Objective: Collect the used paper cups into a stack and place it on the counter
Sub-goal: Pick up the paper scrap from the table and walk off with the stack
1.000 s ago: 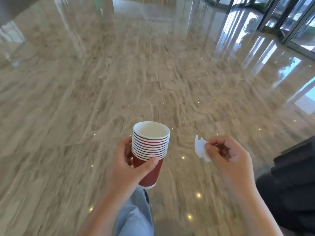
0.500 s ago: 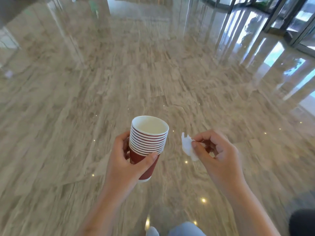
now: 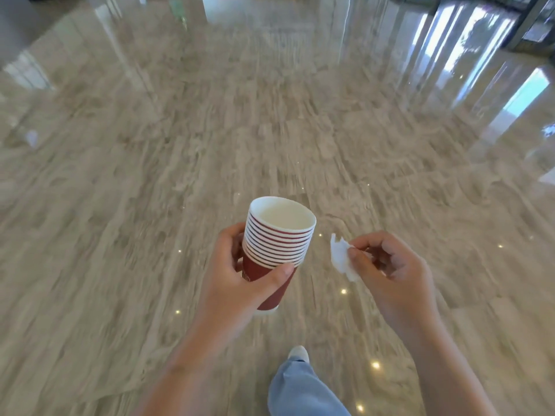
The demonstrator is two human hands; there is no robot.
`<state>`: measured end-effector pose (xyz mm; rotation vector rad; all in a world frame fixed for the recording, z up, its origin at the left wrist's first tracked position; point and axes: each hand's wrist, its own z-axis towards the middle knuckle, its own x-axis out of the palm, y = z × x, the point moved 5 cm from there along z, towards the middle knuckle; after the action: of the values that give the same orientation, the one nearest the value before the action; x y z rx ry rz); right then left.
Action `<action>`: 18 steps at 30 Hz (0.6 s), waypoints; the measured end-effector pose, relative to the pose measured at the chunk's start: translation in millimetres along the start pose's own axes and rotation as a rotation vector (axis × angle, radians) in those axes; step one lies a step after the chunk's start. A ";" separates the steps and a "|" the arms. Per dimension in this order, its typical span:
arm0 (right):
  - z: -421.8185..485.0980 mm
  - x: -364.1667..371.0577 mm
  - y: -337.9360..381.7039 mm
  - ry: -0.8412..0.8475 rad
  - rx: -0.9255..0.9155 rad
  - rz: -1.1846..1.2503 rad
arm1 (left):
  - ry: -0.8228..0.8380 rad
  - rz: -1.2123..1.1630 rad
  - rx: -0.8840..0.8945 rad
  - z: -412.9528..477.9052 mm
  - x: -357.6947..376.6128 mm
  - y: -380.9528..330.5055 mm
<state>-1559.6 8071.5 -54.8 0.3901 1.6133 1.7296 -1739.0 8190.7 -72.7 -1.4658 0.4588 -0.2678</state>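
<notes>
Red paper cup stack [image 3: 277,244] sits clamped in your left hand [image 3: 240,283], just left of your right hand [image 3: 390,274], which pinches a white tissue [image 3: 341,259]. Carry it upright until you find the bench.

Left hand [image 3: 237,283] grips stack of red paper cups [image 3: 274,250], upright. Right hand [image 3: 387,271] pinches crumpled white tissue [image 3: 341,258] beside it, above marble floor [image 3: 120,205].

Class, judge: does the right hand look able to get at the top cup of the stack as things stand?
Probably yes. The right hand, pinching a white scrap, is just beside the cup stack held in the left hand; the stack's mouth is open upward, with nothing between them.
</notes>
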 end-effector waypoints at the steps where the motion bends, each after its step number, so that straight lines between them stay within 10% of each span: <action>1: 23.8 3.9 0.5 0.007 -0.010 0.014 | 0.014 0.014 0.023 25.8 4.3 -7.4; 18: 392.6 120.0 -45.6 0.023 0.034 -0.015 | -0.070 -0.070 -0.043 405.4 -9.9 35.0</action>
<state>-1369.7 8438.2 -62.5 0.3752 1.6593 1.7033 -1567.4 8559.4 -89.5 -1.5299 0.3589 -0.2621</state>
